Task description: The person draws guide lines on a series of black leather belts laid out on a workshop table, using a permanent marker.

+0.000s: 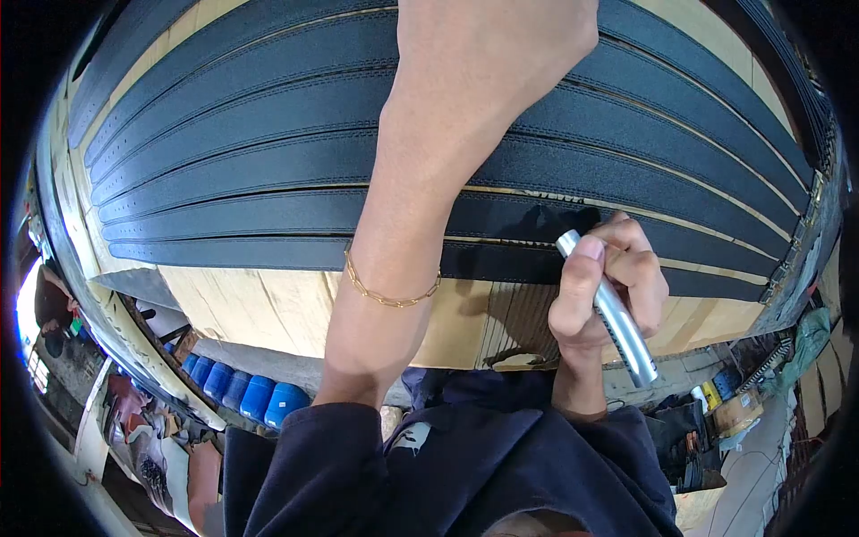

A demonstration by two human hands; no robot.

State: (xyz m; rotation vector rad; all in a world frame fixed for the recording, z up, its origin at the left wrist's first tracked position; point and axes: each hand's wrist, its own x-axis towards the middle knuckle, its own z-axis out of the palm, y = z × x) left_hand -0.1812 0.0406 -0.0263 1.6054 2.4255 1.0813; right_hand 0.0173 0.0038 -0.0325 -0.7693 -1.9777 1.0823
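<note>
Several black stitched leather straps (268,161) lie side by side on a pale board. My left hand (497,45) reaches over them, a gold chain bracelet on its wrist; its fingers are cut off by the top edge of the view. My right hand (608,286) is closed around a silver marker-like tube (617,322) with dark print on its barrel. The tube is tilted, its upper end by my thumb and its lower end toward my body. This hand is over the near edge of the straps, its shadow falling on them.
Bare cardboard (259,300) shows along the near edge of the board. Several blue drums (255,398) stand on the floor at the lower left, near scraps of material (183,474). A cardboard box (738,412) and other clutter sit at the lower right.
</note>
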